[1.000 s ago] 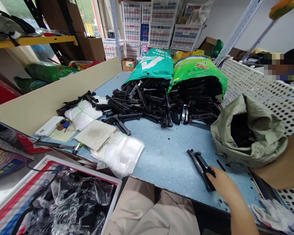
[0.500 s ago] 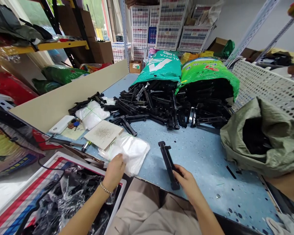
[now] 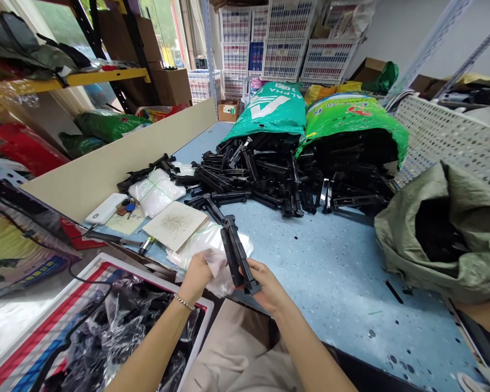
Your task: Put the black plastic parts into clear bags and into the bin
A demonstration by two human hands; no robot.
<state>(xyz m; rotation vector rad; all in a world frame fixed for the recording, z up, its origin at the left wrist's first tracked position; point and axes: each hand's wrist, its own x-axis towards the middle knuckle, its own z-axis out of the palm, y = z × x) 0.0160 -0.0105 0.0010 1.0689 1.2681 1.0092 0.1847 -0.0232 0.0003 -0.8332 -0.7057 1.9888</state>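
Observation:
My right hand [image 3: 265,284] grips a long black plastic part [image 3: 236,251] near its lower end, tilted over the front edge of the blue table. Just left of it, my left hand [image 3: 199,275] is closed on a thin clear plastic bag [image 3: 219,269], pinched at its edge. Behind the two hands lies a stack of clear plastic bags [image 3: 247,245], partly covered by the black part. Past the stack, a heap of similar black parts [image 3: 265,174] spreads over the table.
A teal sack [image 3: 269,111] and a green sack [image 3: 355,122] stand behind the heap. An olive sack [image 3: 400,239] is at right. A square board [image 3: 175,223] lies left of the bags. A crate [image 3: 85,275] with bagged black parts sits at lower left. Someone's arm [image 3: 484,316] shows at right.
My right hand has brought the black part left and up, close to my left hand. My left hand has drawn a bag from the stack a little to the right.

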